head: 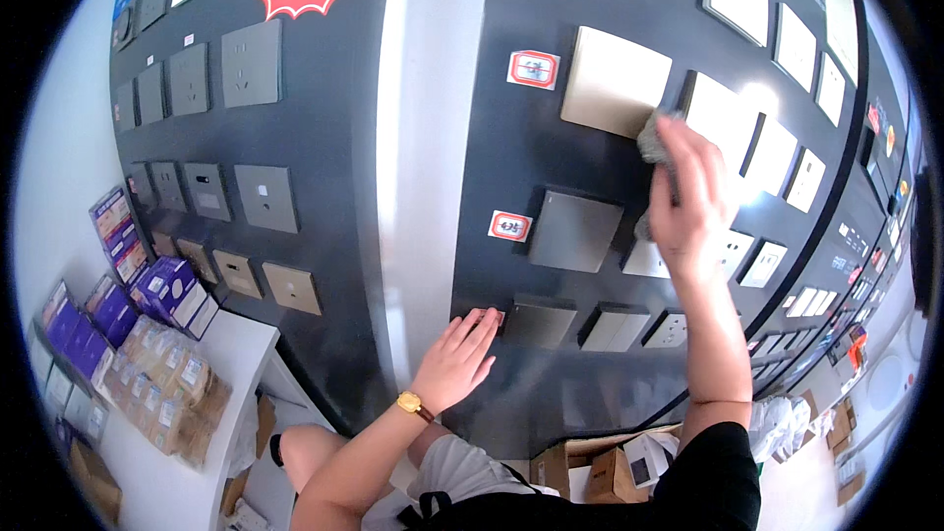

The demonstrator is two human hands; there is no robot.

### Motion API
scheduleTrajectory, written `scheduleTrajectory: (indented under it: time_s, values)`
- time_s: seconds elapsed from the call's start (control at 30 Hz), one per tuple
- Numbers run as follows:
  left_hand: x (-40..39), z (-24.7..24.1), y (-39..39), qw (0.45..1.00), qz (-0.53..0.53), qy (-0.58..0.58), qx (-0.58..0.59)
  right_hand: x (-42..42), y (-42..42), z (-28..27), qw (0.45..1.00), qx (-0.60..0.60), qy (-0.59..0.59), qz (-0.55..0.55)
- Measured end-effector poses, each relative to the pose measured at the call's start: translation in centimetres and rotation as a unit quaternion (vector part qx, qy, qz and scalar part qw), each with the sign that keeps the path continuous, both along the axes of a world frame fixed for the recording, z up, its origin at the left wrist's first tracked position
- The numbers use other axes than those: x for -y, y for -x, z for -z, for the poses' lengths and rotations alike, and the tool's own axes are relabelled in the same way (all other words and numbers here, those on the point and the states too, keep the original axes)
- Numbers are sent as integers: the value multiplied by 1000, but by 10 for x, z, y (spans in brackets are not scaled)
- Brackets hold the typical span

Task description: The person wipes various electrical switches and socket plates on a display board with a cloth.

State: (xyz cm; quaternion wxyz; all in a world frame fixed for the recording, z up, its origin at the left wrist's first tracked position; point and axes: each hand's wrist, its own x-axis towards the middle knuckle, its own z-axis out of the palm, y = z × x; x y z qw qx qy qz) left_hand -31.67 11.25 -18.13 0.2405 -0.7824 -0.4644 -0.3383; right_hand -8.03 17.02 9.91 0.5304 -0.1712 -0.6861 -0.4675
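Note:
My right hand [693, 199] is raised against a dark display panel [509, 162] and grips a grey cloth [653, 141]. The cloth touches the panel near the lower right corner of a beige wall switch plate [616, 81]. White plates stand behind and right of the hand, partly hidden by it. My left hand [459, 354], a gold watch on its wrist, lies flat with spread fingers on the panel's lower left, over a small tag [493, 317]. Beside its fingertips is a grey switch plate [540, 322]. A larger grey switch plate [575, 231] sits above that one.
A second panel with grey sockets [252, 63] is at left, past a pale upright strip [424, 125]. A white shelf [251, 339] holds purple boxes [173, 295] and bagged packages [158, 391]. Open cardboard boxes [553, 468] stand at the panel's foot, with plastic bags [778, 428] to their right.

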Motion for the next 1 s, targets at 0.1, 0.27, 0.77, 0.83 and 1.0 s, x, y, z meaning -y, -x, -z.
scheduleTrajectory:
  time_s: [0.1, 0.27, 0.77, 0.83, 1.0]
  values:
    - [1, 2, -2, 1000, -3, -3, 2, 3, 14, -40, 992, 2, -88, -86]
    - [-1, 3, -2, 1000, -9, -2, -4, -13, 70, -93, 992, 79, -62, -79]
    - [3, 5, 4, 1000, 0, -2, 5, -21, 135, -10, 915, 397, -71, -9]
    - [5, -2, 7, 999, 18, -19, 42, -13, 137, -25, 941, 328, -82, 13]
    - [22, -27, 48, 983, -73, -103, 131, 8, 186, -50, 943, 310, -80, -94]
